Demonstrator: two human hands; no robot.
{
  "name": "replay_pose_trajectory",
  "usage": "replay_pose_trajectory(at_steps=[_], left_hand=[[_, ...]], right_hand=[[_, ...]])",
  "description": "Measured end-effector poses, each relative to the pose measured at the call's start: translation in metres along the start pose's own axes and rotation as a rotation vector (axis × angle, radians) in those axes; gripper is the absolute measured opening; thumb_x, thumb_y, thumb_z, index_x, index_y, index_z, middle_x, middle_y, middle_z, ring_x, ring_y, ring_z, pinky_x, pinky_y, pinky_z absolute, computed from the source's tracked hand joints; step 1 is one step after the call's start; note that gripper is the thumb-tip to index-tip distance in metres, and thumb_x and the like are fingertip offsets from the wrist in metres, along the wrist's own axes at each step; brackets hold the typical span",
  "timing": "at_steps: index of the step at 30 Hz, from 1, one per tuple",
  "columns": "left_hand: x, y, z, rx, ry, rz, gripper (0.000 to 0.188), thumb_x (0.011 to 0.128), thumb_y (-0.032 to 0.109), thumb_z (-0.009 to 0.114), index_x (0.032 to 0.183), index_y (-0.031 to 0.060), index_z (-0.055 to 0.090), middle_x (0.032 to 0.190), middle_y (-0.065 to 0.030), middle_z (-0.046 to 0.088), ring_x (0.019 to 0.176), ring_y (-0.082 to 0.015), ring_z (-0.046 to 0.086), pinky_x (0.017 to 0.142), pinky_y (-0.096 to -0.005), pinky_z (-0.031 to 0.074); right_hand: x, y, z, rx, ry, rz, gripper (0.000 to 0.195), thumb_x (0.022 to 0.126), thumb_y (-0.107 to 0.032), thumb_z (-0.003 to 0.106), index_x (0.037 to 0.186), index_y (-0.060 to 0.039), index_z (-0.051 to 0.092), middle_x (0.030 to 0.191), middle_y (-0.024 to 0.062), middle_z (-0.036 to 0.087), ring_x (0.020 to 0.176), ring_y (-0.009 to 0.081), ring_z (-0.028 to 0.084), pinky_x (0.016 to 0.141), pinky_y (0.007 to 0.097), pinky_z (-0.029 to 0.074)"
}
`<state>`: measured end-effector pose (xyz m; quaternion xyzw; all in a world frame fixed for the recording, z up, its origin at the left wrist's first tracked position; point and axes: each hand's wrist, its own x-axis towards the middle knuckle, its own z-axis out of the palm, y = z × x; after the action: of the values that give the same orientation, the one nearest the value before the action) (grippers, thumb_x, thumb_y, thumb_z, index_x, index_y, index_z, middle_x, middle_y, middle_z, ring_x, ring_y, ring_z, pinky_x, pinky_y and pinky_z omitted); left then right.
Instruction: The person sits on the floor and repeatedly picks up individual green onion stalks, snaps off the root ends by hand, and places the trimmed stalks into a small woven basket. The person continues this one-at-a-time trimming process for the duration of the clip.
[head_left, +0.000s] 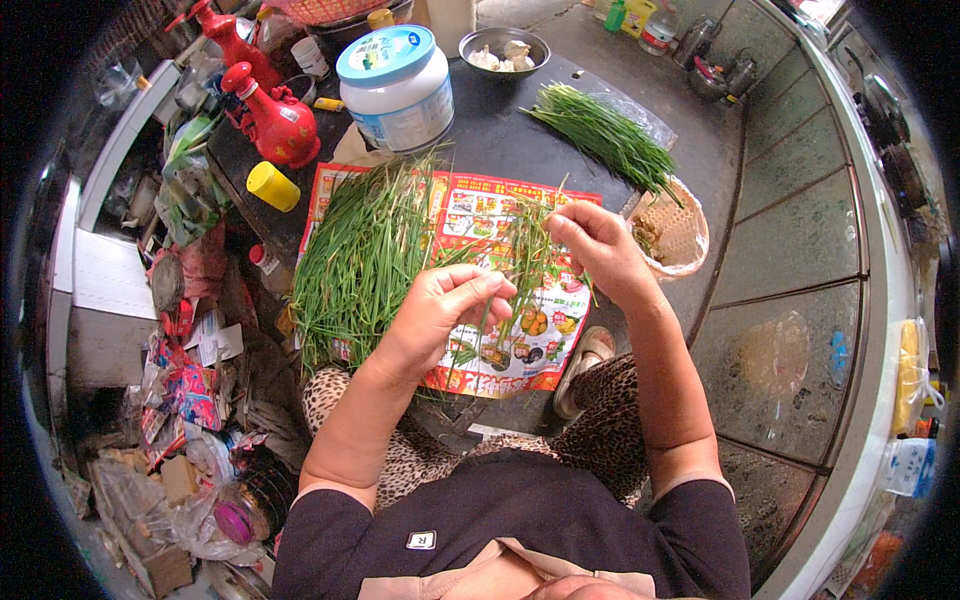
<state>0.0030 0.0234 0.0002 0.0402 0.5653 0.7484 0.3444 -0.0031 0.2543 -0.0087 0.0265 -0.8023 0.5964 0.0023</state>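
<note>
My left hand pinches a thin green chive stalk between thumb and fingers, low over a printed flyer. Up and to its right, my right hand has thumb and forefinger closed on thin withered leaf bits. Between the hands lies a loose heap of yellowish trimmings on the flyer. A large spread pile of untrimmed chives covers the flyer's left half. Beyond my right hand, a neat bundle of chives lies on clear plastic at the table's far right.
A plastic basket with scraps stands beside the table's right edge. On the dark table are a white tub with a blue lid, a metal bowl of garlic, a red bottle and a yellow canister. Clutter fills the left side.
</note>
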Motion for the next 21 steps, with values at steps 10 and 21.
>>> replay_pose_trajectory(at_steps=[10,21], left_hand=[[0.001,0.002,0.003,-0.209,-0.061,-0.057,0.021,0.093,0.02,0.054,0.096,0.0003,0.062,0.085,-0.0061,0.065,0.073,-0.0109,0.061,0.067,-0.0247,0.049],[0.007,-0.005,0.004,0.174,0.104,0.225,0.013,0.088,0.014,0.065,0.09,0.0021,0.061,0.079,-0.0006,0.064,0.073,-0.0052,0.056,0.067,-0.0211,0.045]], right_hand=[[-0.013,-0.025,0.017,0.3,-0.24,0.193,0.023,0.086,-0.025,0.067,0.101,-0.0073,0.067,0.077,-0.0052,0.062,0.06,0.0004,0.047,0.049,0.0177,0.036],[-0.014,-0.024,0.028,0.263,-0.254,0.205,0.02,0.088,-0.028,0.063,0.091,-0.008,0.064,0.072,-0.007,0.057,0.059,0.0006,0.045,0.049,0.0177,0.035]])
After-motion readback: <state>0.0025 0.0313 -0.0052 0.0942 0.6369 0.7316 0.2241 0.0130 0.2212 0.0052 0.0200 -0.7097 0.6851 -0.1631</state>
